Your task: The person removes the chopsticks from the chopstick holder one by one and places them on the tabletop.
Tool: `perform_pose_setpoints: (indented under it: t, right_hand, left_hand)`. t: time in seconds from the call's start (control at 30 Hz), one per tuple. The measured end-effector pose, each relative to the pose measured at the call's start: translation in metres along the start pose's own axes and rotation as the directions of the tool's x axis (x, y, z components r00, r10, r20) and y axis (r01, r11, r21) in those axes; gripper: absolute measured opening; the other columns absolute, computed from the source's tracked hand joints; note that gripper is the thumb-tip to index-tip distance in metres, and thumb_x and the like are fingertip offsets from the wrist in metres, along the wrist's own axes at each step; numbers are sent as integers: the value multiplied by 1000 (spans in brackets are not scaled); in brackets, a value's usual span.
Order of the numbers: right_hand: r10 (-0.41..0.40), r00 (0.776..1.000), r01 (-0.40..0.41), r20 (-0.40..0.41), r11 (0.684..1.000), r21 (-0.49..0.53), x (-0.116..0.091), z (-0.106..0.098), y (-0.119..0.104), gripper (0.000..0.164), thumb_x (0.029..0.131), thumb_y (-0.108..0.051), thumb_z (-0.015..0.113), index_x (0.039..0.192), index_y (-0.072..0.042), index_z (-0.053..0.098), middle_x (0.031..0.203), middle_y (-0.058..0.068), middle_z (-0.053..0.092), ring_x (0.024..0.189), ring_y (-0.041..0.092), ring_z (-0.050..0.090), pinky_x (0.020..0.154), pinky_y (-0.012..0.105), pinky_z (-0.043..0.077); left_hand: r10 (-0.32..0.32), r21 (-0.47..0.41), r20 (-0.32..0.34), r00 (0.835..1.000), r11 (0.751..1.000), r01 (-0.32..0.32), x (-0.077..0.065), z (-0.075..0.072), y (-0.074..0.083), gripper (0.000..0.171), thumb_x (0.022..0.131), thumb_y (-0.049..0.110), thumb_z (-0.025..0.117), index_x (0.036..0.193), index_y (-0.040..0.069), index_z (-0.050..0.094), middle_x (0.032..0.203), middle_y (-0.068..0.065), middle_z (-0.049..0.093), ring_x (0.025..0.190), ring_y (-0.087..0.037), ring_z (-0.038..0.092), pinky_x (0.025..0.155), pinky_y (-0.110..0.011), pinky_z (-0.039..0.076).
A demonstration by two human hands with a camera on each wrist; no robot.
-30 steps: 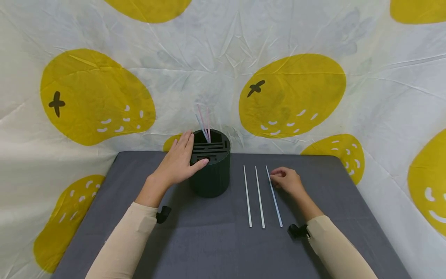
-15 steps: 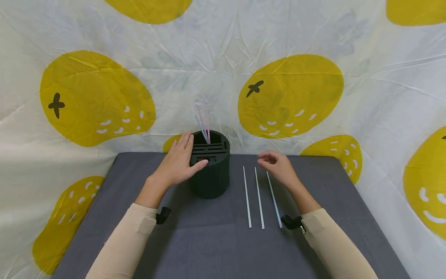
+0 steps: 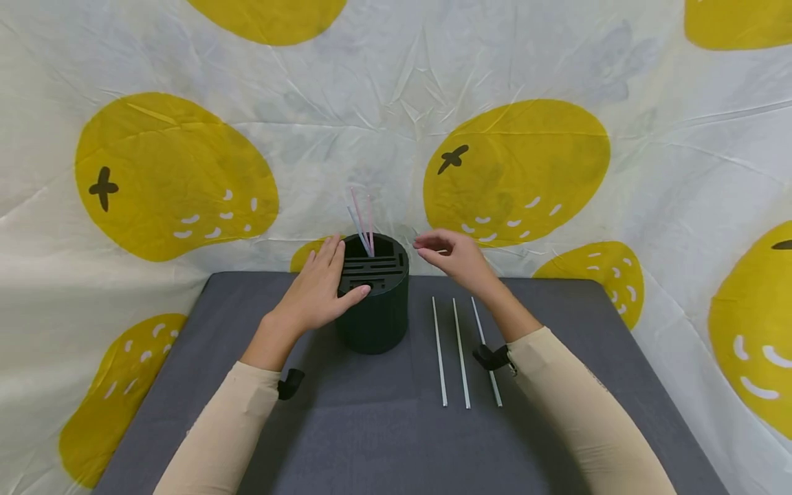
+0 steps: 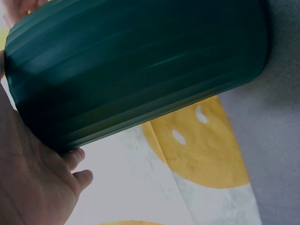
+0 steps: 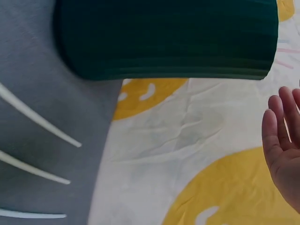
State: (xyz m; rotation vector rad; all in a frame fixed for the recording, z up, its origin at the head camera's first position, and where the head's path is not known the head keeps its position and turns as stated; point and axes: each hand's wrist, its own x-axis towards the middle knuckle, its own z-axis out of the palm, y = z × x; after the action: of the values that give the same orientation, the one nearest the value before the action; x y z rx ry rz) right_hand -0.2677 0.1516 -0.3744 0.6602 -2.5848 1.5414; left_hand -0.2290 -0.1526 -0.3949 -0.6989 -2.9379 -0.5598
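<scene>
A dark green slotted holder [image 3: 375, 294] stands near the back of the grey table [image 3: 383, 426], with three thin straws [image 3: 364, 227] sticking up from its rear slot. My left hand [image 3: 318, 285] rests flat against the holder's left side, thumb along the top rim; the left wrist view shows the palm [image 4: 33, 187] on the ribbed wall [image 4: 140, 70]. My right hand [image 3: 454, 258] hovers in the air right of the holder's top, fingers loosely extended, holding nothing. Three more straws [image 3: 460, 350] lie side by side on the table under the right forearm.
A white cloth with yellow smiling fruit shapes [image 3: 516, 168] hangs close behind and around the table. The table's left and front parts hold nothing else. The right wrist view shows the holder [image 5: 168, 37] and the straw ends [image 5: 42, 140] on the grey surface.
My right hand left the rightmost lying straw, rose and moved left and back toward the holder's top. All three straws stay on the table. The left hand has not moved.
</scene>
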Motion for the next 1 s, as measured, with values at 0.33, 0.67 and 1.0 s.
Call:
perform_pose_setpoints:
  t: [0.33, 0.67, 1.0]
  right_hand:
    - [-54, 992, 61, 111, 996, -68, 39, 18, -25, 32, 100, -21, 71, 130, -10, 72, 121, 9, 76, 112, 22, 72, 98, 42, 58]
    - [-67, 973, 98, 222, 986, -132, 65, 34, -41, 36, 100, -17, 70, 135, -7, 67, 125, 11, 74, 115, 23, 69, 104, 41, 54]
    - [-21, 965, 73, 260, 979, -189, 75, 41, -44, 34, 100, -18, 71, 133, -9, 69, 126, 10, 73, 118, 24, 69, 106, 40, 53]
  left_hand:
    - [-7, -17, 0, 1000, 1000, 7, 1, 2, -2, 107, 97, 79, 36, 165, 1, 10, 175, -14, -1, 162, -30, 0, 129, -58, 7]
    - [5, -21, -5, 1000, 1000, -6, 1, 2, -1, 106, 98, 79, 36, 165, 1, 10, 174, -14, 1, 162, -30, 1, 129, -59, 8]
    - [12, -20, -2, 1000, 1000, -13, 0, 0, 0, 106, 98, 78, 37, 165, 0, 9, 174, -14, 0, 162, -31, 1, 129, -59, 8]
